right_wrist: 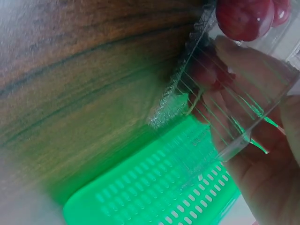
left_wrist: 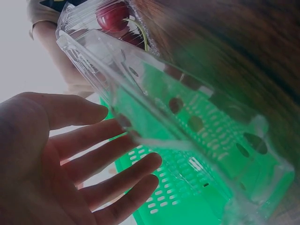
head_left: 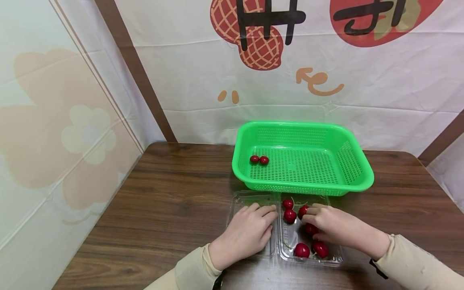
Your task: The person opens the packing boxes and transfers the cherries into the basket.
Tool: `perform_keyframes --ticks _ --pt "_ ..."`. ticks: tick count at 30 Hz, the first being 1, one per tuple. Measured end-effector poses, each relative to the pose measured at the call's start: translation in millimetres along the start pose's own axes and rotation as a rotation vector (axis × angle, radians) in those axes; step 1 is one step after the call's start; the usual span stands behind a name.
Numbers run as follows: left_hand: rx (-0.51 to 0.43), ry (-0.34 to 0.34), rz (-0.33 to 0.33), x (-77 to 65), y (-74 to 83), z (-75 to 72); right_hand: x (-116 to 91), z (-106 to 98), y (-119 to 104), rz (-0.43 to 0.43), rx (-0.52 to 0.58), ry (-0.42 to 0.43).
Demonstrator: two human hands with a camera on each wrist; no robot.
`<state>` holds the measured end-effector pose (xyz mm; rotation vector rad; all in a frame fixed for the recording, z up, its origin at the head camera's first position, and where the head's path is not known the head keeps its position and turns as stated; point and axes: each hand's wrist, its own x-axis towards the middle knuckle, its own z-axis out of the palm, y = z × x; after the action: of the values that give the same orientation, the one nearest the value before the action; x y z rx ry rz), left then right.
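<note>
A clear plastic clamshell box (head_left: 279, 251) lies unfolded on the table, its lid half to the left. Inside the right half are several red cherries (head_left: 302, 250), some with green stems. My right hand (head_left: 335, 225) reaches over the wall into that half, thumb and fingers curled round a cherry (right_wrist: 206, 72) seen through the plastic. Another cherry (head_left: 303, 211) shows by its fingertips. My left hand (head_left: 248, 231) rests over the lid half with fingers loosely extended; in the left wrist view they lie along the clear lid (left_wrist: 154, 117) and hold nothing.
Right behind the box stands a green plastic basket (head_left: 362, 181) with slotted walls. Two cherries (head_left: 259, 160) lie at its left side. The dark wooden table (head_left: 163, 201) extends to both sides, with a printed white cloth (head_left: 188, 72) hanging behind.
</note>
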<state>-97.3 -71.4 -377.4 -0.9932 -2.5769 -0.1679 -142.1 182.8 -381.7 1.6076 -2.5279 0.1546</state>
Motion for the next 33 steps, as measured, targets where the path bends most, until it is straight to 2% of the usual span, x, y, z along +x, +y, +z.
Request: perform_keyframes --ticks 6,14,22,33 --pt "0.0 -0.002 -0.002 -0.1 -0.3 0.2 0.7 0.9 -0.3 0.002 0.019 0.027" --pt "-0.002 -0.006 -0.003 0.1 -0.2 0.3 -0.7 0.5 -0.1 0.056 -0.017 0.041" --pt "-0.002 -0.004 -0.006 -0.2 -0.4 0.5 -2.7 0.1 -1.0 0.076 0.048 0.028" --pt "-0.001 -0.008 -0.007 -0.5 -0.2 0.0 -2.7 6.5 1.3 0.05 0.116 0.077"
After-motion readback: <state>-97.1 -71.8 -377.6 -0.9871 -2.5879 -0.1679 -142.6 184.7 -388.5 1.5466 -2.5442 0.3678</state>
